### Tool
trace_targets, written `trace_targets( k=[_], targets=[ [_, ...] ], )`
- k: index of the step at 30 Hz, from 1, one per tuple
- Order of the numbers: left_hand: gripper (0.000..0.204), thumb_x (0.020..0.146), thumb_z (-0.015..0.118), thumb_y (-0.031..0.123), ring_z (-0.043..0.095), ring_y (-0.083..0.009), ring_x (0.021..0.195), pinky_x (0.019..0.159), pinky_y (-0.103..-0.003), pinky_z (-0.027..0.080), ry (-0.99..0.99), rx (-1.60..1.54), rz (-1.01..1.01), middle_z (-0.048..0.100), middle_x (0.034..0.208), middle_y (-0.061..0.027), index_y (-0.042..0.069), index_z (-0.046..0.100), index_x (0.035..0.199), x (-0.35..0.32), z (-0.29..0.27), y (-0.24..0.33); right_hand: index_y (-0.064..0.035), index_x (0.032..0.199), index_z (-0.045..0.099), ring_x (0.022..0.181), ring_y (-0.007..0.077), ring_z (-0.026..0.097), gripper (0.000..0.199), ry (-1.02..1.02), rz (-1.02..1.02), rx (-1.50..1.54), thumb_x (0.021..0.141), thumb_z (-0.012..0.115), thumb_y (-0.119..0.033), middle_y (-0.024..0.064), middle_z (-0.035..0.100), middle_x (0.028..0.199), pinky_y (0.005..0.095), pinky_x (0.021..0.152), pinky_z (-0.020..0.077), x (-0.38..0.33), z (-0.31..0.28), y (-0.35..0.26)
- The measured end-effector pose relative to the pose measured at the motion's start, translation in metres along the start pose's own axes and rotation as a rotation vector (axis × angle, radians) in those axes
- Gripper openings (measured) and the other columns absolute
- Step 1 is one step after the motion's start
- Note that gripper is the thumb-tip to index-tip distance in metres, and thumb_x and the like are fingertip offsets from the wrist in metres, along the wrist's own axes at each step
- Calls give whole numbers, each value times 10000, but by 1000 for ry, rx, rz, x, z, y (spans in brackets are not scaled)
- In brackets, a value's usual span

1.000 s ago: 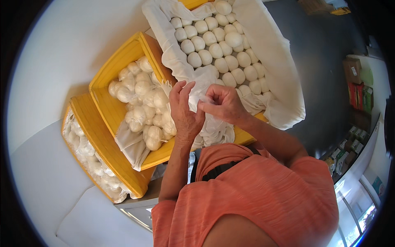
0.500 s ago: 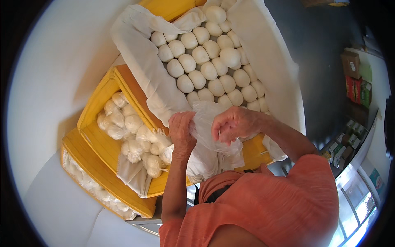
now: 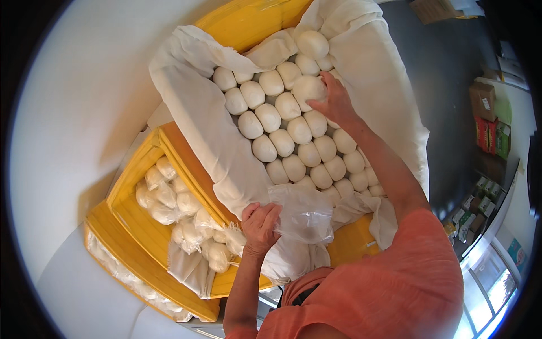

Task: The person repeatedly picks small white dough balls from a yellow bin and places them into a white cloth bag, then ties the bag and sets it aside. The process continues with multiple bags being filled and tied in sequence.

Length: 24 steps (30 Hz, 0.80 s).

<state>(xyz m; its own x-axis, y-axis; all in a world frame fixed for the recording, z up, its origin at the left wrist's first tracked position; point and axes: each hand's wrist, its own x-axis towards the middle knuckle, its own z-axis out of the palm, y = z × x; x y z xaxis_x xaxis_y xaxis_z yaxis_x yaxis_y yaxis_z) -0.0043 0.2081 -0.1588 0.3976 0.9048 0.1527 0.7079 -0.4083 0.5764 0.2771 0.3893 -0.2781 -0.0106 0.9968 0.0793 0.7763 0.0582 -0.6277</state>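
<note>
Rows of round white steamed buns point(image 3: 281, 142) lie side by side on a white cloth point(image 3: 195, 113) that lines a yellow crate point(image 3: 248, 25). At the far part of the rows, my right hand point(image 3: 337, 103) has its thumb and fingers around a larger bun point(image 3: 307, 90) that sits on top of the others. My left hand point(image 3: 261, 227) is closed on the edge of a clear plastic bag point(image 3: 307, 217) at the near side of the crate. The bag hangs loosely over the cloth and looks empty.
To the left, a second yellow crate point(image 3: 132, 195) holds several bagged buns point(image 3: 164, 195). Below it stands another yellow crate point(image 3: 141, 263) with plastic-wrapped contents. A white wall point(image 3: 73, 113) rises on the left. Boxes and packets point(image 3: 485, 133) stand at the far right.
My right hand has left the bag and reached away to the bun on top. My left hand still grips the bag, now lower in view. The whole view has shifted slightly.
</note>
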Motion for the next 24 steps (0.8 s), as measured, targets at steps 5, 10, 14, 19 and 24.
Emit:
trace_targets(
  k=[5, 10, 14, 19, 24],
  targets=[
    [304, 646, 612, -3, 610, -185, 778, 839, -356, 427, 21, -27, -1, 654, 859, -39, 93, 625, 934, -2, 1, 1, -49, 1046, 607, 1095, 376, 468, 640, 195, -121, -363, 514, 825, -330, 218, 491, 1144, 425, 905, 425, 90, 8, 4],
    [301, 647, 615, -3, 611, -188, 766, 835, -349, 431, 46, -19, 23, 653, 848, -31, 90, 626, 933, 0, 1, 4, -76, 1070, 628, 1125, 385, 450, 660, -109, 65, -329, 503, 825, -351, 230, 429, 1220, 407, 951, 405, 115, 3, 9],
    [317, 641, 628, 4, 596, -189, 854, 834, -356, 437, 55, 33, 2, 631, 906, -52, 74, 619, 950, -1, 0, 7, -53, 1057, 634, 1152, 344, 456, 638, 37, 132, 143, 538, 828, -368, 195, 481, 1161, 389, 952, 412, 79, -37, -19],
    [374, 663, 593, -69, 538, -243, 847, 738, -309, 463, 165, -152, -282, 511, 990, -97, 51, 574, 1017, 5, 1, 26, -52, 1261, 475, 1216, 291, 438, 592, -43, 336, 1625, 801, 600, -401, 148, 454, 1303, 447, 982, 398, -31, -127, -62],
    [225, 710, 605, -53, 534, -207, 782, 708, -301, 453, 393, -323, -412, 523, 871, -105, 3, 547, 920, 20, -27, 39, -90, 1299, 441, 1236, 278, 427, 612, 156, 294, 1946, 861, 468, -516, 109, 456, 1323, 507, 999, 382, -161, -178, -101]
  ],
)
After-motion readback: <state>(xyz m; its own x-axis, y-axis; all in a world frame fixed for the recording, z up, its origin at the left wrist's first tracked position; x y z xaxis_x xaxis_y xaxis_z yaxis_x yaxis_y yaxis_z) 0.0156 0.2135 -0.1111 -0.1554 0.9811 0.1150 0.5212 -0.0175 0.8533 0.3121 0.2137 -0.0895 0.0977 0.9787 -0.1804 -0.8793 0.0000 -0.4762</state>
